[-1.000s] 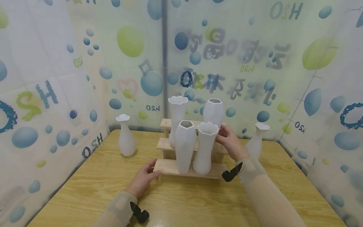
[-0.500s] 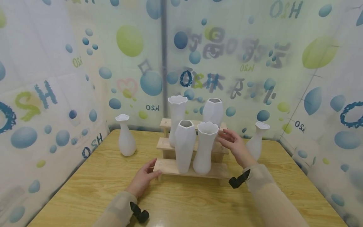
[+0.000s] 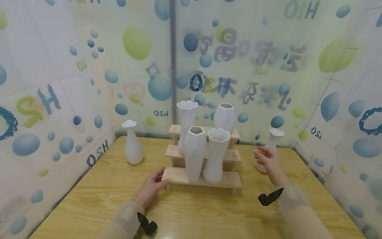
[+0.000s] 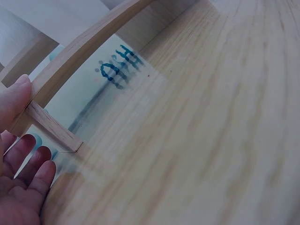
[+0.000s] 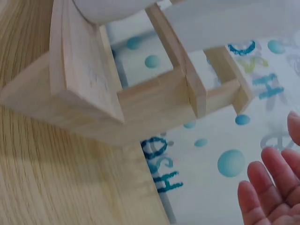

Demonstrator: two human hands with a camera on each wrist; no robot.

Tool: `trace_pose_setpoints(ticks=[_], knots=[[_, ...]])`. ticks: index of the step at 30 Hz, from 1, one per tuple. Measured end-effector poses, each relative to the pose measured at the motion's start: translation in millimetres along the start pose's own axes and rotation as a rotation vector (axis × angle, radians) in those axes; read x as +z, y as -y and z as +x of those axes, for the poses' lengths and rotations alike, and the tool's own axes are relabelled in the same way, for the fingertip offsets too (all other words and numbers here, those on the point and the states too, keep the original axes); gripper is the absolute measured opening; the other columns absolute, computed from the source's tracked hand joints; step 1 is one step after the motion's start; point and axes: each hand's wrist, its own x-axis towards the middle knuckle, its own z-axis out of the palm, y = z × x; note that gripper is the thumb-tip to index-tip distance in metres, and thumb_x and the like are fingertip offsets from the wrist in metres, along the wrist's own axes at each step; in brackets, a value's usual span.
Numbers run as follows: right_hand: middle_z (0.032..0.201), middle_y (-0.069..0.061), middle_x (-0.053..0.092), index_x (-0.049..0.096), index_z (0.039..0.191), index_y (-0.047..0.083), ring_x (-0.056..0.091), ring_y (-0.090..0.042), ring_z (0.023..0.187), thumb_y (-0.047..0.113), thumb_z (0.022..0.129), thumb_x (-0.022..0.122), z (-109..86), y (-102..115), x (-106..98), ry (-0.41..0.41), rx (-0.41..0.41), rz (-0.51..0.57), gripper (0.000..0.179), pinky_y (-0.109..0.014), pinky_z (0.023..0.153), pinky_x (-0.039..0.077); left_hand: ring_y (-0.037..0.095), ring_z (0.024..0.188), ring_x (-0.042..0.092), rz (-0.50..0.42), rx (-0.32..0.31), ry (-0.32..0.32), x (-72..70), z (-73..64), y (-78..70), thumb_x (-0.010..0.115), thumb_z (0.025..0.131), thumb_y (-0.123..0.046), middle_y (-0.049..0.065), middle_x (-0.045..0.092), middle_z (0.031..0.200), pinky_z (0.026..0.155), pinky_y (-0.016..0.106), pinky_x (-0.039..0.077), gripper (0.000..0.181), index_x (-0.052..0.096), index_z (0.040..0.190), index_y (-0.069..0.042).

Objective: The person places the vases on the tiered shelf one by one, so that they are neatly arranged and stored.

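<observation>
A three-step wooden stand [image 3: 231,179] bears several white vases. On its lowest step are a faceted vase [image 3: 195,154] and a scalloped-rim vase [image 3: 217,157]; higher up stand another scalloped one [image 3: 186,122] and another faceted one [image 3: 224,118]. My left hand [image 3: 150,188] grips the left end of the lowest step, its thumb [image 4: 16,98] against the board in the left wrist view. To the right of the stand, my right hand [image 3: 271,165] is raised with loosely bent fingers and holds nothing. It partly hides a narrow-necked vase [image 3: 276,133] behind it.
A second narrow-necked white vase [image 3: 134,149] stands on the wooden table [image 3: 197,212] left of the stand. Patterned curtains [image 3: 137,73] enclose the table's back and sides. In the right wrist view, the stand's right side panel [image 5: 154,101] rises close by.
My right hand has come away from the vases at the stand's right side and moved right, in front of the right-hand vase. The left hand, stand and vases stay put.
</observation>
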Motion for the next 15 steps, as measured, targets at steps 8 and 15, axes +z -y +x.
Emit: trace_pose_setpoints(ticks=[8,15], knots=[[0.087,0.021,0.056,0.045,0.137,-0.003,0.055,0.004,0.081,0.031,0.095,0.061,-1.0,-12,-16,-0.241,0.074,0.011,0.056,-0.012,0.071,0.047,0.029,0.118,0.047,0.010,0.008,0.001,0.3,-2.7,-1.5,0.072,0.088,-0.022,0.017,0.046,0.138,0.101,0.050,0.036,0.069,0.038,0.147,-0.010],[0.087,0.017,0.055,0.047,0.137,0.000,0.052,0.002,0.078,0.028,0.092,0.065,4.4,-21,-17,-0.422,0.123,0.058,0.055,-0.012,0.068,0.044,0.028,0.118,0.047,0.003,0.005,-0.003,0.7,-2.9,-1.8,0.072,0.088,-0.020,0.017,0.046,0.138,0.102,0.050,0.036,0.068,0.039,0.147,-0.010]])
